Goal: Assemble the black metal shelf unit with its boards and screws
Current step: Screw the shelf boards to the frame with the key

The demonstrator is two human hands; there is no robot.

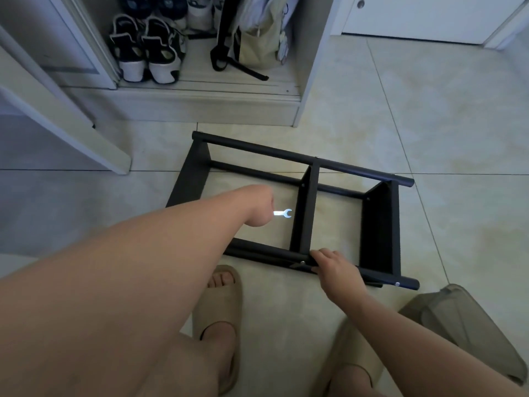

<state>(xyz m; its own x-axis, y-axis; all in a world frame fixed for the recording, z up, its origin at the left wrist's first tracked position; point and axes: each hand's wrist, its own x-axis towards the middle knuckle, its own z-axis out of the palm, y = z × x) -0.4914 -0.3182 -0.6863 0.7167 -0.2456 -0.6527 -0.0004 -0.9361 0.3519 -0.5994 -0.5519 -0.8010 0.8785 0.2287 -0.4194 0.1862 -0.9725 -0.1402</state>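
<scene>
Matt black metal shelf frame [312,164] — bright shiny wrench [283,213].

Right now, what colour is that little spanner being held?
Shiny silver; the spanner shows best in the head view.

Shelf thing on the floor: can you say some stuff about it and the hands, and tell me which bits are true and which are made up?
1. The left hand holds a silver wrench. True.
2. The shelf unit stands upright. False: it lies on its side on the tiled floor.
3. The right hand grips the shelf's near tube. True.
4. The person is barefoot. False: the feet wear beige slippers.
5. Shoes sit on the shelf unit. False: the shoes are in the cabinet behind it.
</scene>
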